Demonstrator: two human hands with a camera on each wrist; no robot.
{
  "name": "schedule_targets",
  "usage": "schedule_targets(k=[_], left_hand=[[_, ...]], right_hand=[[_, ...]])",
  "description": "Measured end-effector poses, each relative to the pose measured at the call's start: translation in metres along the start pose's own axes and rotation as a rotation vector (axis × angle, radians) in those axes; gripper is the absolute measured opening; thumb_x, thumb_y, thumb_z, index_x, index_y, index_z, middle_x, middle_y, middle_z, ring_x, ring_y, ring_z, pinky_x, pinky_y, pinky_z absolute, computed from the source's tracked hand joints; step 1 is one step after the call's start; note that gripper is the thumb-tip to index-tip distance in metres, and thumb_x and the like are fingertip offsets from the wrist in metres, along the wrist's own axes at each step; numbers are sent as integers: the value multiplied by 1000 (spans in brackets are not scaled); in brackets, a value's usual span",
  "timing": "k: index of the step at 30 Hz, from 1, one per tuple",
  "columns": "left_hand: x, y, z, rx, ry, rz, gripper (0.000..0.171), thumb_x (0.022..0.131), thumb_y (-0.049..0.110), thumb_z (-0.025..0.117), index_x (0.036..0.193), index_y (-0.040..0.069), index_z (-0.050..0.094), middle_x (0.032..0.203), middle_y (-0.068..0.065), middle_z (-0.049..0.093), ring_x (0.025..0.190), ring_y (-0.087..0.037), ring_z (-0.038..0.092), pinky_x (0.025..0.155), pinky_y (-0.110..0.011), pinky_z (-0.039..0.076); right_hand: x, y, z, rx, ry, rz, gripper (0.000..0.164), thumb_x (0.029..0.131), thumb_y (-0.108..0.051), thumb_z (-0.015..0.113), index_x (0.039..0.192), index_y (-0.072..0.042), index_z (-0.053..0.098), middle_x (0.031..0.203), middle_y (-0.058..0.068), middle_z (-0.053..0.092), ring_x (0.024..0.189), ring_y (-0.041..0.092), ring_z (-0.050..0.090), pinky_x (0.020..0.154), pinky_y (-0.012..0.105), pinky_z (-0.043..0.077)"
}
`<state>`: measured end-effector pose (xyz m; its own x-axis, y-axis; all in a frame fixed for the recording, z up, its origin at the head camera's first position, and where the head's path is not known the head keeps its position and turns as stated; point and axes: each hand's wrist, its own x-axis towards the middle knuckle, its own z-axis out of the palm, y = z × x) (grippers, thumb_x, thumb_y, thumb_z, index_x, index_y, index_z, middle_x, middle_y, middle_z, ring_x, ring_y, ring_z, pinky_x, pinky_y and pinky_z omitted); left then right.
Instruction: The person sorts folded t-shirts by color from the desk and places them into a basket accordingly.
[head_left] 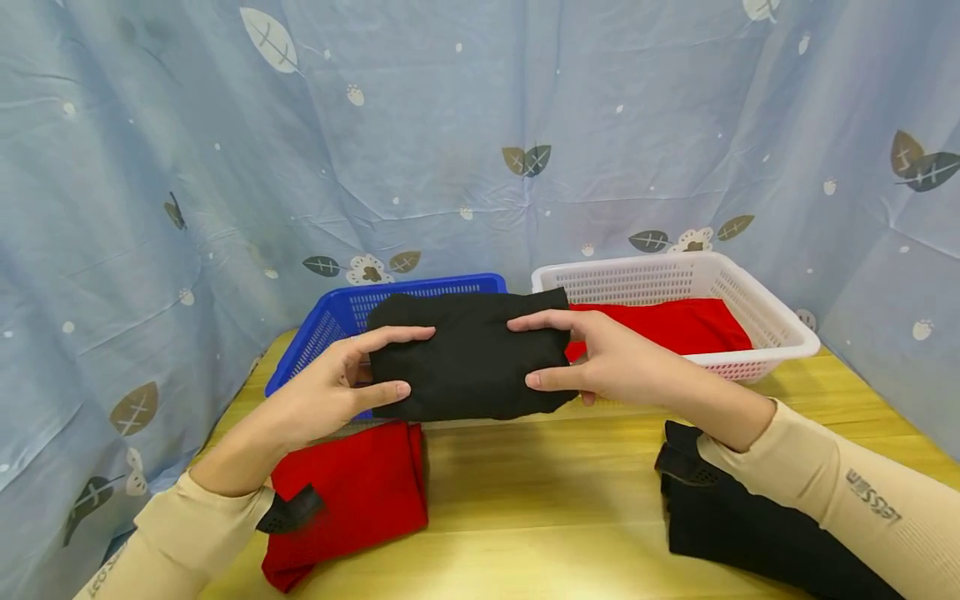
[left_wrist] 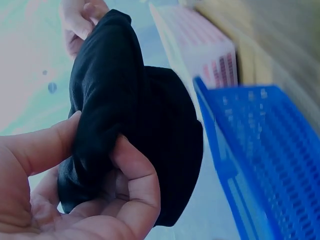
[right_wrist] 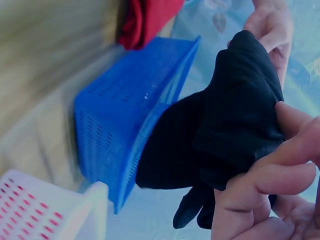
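Observation:
A folded black cloth (head_left: 472, 358), perhaps a garment, is held up in front of the two baskets. My left hand (head_left: 341, 375) grips its left end, thumb and fingers curled round the layers. At the other end my right hand (head_left: 592, 354) pinches it the same way. Both wrist views show the black cloth (left_wrist: 115, 100) with loose folds hanging from its far side. Behind its left part stands a blue basket (head_left: 303, 333), partly hidden by the cloth. A white basket (head_left: 780, 321) at the right holds a folded red cloth (head_left: 675, 325).
Another folded red cloth (head_left: 360, 500) lies on the wooden table (head_left: 540, 517) below my left forearm. A black cloth (head_left: 735, 533) lies at the right, partly under my right sleeve. A blue patterned curtain (head_left: 450, 150) hangs behind and at both sides.

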<state>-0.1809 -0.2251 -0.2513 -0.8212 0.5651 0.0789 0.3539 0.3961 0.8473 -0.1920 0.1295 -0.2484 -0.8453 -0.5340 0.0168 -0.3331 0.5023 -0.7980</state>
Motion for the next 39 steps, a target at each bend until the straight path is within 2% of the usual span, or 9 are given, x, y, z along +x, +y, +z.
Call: schedule_targets(k=[2, 5, 7, 8, 11, 23, 28, 33, 39], left_hand=[[1, -1, -8, 44, 30, -11, 59, 105, 10, 68, 159, 29, 52, 127, -4, 73, 98, -16, 77, 85, -26, 60], [2, -5, -20, 95, 77, -32, 57, 106, 13, 68, 159, 30, 53, 106, -2, 65, 78, -10, 64, 71, -26, 52], [4, -9, -27, 90, 93, -47, 58, 106, 12, 67, 160, 29, 51, 110, -4, 63, 81, -9, 64, 73, -25, 53], [5, -11, -31, 76, 98, -58, 59, 107, 11, 66, 161, 28, 50, 124, -5, 64, 92, -9, 69, 80, -24, 56], [10, -19, -41, 47, 107, -83, 60, 107, 9, 65, 162, 26, 48, 152, -7, 59, 120, -13, 72, 97, -27, 59], [27, -53, -70, 91, 136, -211, 63, 108, 11, 63, 166, 26, 43, 155, -18, 58, 130, -28, 65, 97, -26, 57], [29, -73, -78, 142, 128, -287, 64, 109, 14, 63, 167, 28, 41, 131, -18, 62, 111, -27, 58, 90, -32, 50], [28, -86, -82, 185, 136, -333, 64, 108, 14, 63, 167, 27, 41, 104, -13, 46, 80, -24, 44, 75, -38, 42], [31, -97, -79, 189, 120, -334, 61, 108, 12, 63, 165, 21, 44, 143, -21, 46, 68, -17, 44, 69, -34, 45]], right_hand=[[12, -3, -1, -17, -3, 1, 66, 95, -30, 84, 154, -33, 57, 134, 13, 67, 50, 26, 56, 63, 38, 59], [33, -7, -1, -42, -14, -10, 66, 96, -29, 83, 155, -34, 55, 139, 13, 63, 54, 26, 61, 65, 39, 59], [48, -8, -1, -54, -28, -16, 66, 97, -28, 82, 156, -34, 55, 135, 16, 65, 56, 26, 63, 66, 38, 58], [55, -9, -1, -50, -37, -19, 66, 97, -28, 82, 157, -33, 54, 145, 10, 60, 58, 26, 62, 66, 38, 58], [77, -6, 0, -37, -58, -20, 65, 98, -27, 81, 157, -33, 54, 139, 12, 66, 60, 24, 62, 66, 35, 57], [140, 0, 17, -2, -97, 2, 63, 99, -28, 80, 157, -30, 54, 156, 5, 50, 67, 21, 64, 67, 31, 53], [158, 1, 28, -62, -146, 38, 61, 101, -26, 77, 158, -25, 54, 157, 9, 51, 66, 15, 67, 61, 25, 47], [170, -1, 40, -68, -175, 80, 60, 102, -23, 76, 158, -22, 54, 162, 10, 47, 74, 22, 72, 59, 24, 44], [181, 1, 49, -86, -177, 138, 61, 102, -19, 76, 158, -20, 53, 160, 12, 51, 79, 25, 75, 57, 22, 43]])
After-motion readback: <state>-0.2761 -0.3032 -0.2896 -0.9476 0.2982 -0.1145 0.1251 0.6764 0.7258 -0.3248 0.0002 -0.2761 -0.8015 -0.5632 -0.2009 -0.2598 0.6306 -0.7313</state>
